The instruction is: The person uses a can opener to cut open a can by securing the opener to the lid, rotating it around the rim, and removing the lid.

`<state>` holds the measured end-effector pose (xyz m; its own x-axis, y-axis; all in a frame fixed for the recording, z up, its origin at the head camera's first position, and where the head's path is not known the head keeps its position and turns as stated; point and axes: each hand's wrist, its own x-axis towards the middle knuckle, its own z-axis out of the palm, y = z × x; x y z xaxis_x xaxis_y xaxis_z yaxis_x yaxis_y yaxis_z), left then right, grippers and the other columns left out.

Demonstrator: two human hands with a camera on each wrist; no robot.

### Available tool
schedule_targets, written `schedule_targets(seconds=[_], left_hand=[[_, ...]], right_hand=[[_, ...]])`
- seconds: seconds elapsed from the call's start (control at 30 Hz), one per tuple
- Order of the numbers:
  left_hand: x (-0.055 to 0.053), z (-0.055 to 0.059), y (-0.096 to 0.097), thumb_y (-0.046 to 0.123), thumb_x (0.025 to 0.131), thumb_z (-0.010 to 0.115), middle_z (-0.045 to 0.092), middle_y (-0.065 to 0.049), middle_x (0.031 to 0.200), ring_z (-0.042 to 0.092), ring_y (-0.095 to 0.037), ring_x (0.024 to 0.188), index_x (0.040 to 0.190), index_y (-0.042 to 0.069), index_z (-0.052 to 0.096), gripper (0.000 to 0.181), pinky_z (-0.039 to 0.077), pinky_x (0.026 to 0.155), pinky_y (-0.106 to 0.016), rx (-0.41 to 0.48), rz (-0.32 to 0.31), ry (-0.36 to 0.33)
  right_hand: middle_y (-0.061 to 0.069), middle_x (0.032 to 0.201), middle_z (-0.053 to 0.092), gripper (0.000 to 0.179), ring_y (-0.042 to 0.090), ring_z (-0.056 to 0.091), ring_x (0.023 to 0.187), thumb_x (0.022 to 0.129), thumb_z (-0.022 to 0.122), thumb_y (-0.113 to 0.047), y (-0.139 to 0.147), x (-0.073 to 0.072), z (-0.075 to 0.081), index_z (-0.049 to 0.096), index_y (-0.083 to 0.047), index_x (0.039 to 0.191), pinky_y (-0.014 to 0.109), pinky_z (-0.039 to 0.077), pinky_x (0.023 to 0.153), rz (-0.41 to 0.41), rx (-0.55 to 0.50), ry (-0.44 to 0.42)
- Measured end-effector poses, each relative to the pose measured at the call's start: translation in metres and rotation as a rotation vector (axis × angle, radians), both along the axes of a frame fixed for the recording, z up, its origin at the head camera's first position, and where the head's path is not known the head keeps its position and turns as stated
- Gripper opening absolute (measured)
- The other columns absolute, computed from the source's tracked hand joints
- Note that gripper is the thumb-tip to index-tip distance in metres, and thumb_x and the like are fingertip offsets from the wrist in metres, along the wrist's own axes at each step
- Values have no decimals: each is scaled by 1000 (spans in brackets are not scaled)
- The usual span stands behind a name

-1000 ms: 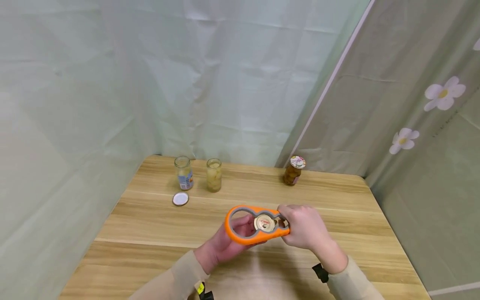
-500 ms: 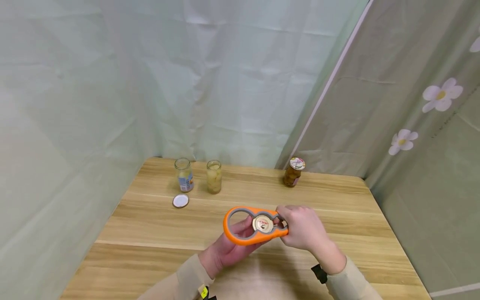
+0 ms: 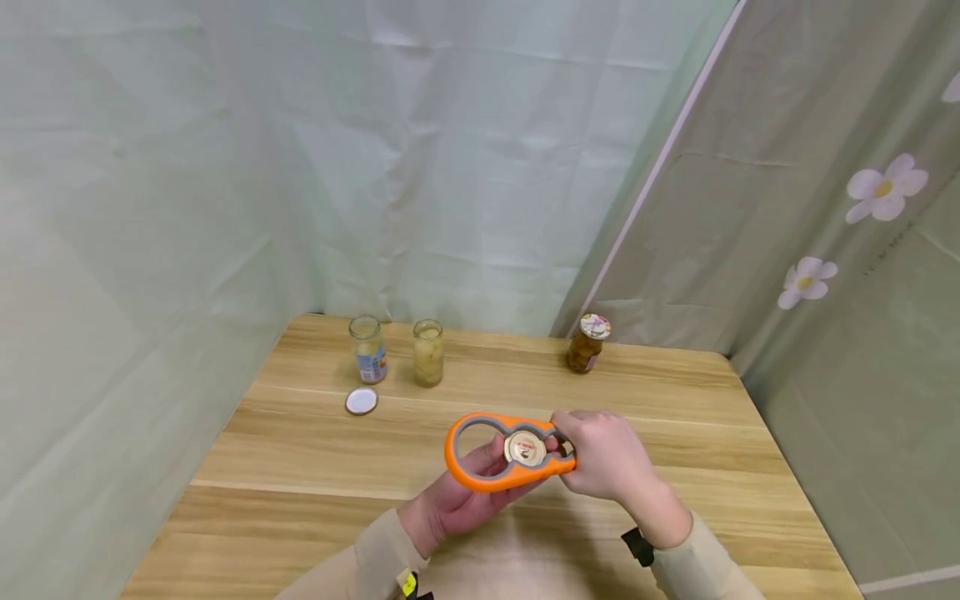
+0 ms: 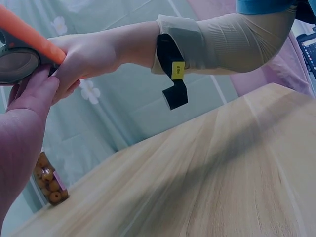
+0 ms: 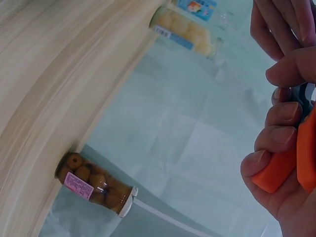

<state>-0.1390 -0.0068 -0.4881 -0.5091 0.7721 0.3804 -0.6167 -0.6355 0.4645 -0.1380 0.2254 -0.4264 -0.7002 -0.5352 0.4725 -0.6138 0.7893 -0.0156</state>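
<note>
The orange opener (image 3: 506, 482) hangs above the table (image 3: 300, 450), a gold lid (image 3: 524, 448) sitting in its middle opening. I see the right hand (image 3: 609, 454) clamped round the narrow end, while the left hand (image 3: 468, 500) pinches the lid between thumb and finger. Beyond, at far left, stand two uncovered jars (image 3: 428, 357), a white disc (image 3: 362, 401) lying near them; a capped brown jar (image 3: 584, 351) stands well apart, to the right.
</note>
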Motion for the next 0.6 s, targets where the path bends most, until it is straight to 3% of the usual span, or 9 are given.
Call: schedule_targets(seconds=[0.4, 0.6], left_hand=[[-1, 0, -2, 34, 118, 40, 52, -15, 160, 45, -26, 151, 161, -1, 41, 56, 27, 127, -40, -135, 87, 42], [-1, -3, -5, 37, 118, 36, 45, -17, 164, 47, -25, 149, 164, -1, 36, 59, 32, 125, -38, -185, 107, 73]], right_hand=[[-16, 67, 36, 24, 7, 37, 56, 69, 74, -14, 2, 2, 0, 54, -23, 78, 27, 34, 54, -30, 31, -4], [-16, 69, 46, 23, 9, 49, 60, 69, 76, -17, 1, 1, 0, 62, -22, 86, 30, 40, 59, -29, 51, 7]])
